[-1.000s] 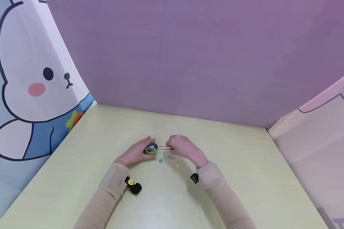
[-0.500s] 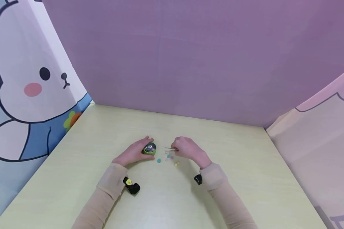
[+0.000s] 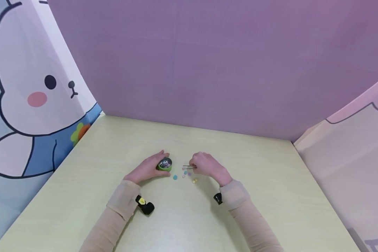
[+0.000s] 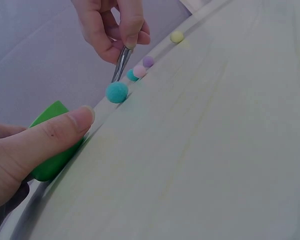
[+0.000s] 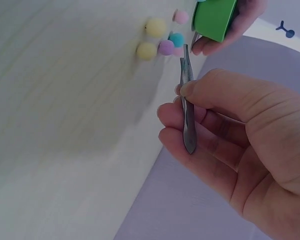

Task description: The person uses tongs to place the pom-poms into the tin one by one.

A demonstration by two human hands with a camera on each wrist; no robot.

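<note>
My left hand [image 3: 147, 168] holds a small green bowl [image 3: 165, 169] on the table, its thumb along the near side. Inside, the bowl looks metallic; its contents are too small to tell. A pair of metal tweezers [image 5: 189, 120] is pinched between the thumb and fingers of my right hand [image 3: 208, 166]. Their tips stand slightly apart, close to a small teal pom-pom [image 5: 176, 39] and a purple pom-pom [image 5: 166, 47]. Nearer the bowl lies a larger teal pom-pom [image 4: 117, 92]. Pink pom-poms [image 5: 181, 16] and two yellow pom-poms [image 5: 146, 51] lie around there too.
The pale wooden table [image 3: 182, 217] spreads out around both hands. A purple panel [image 3: 189, 70] rises along its back edge. At the left stands a panel with a cartoon figure [image 3: 25, 115], and another light panel [image 3: 356, 150] borders the right.
My right hand with the tweezers has shifted away from the bowl to the right, then slightly nearer me, down toward the pom-poms. The left hand and bowl stay in place.
</note>
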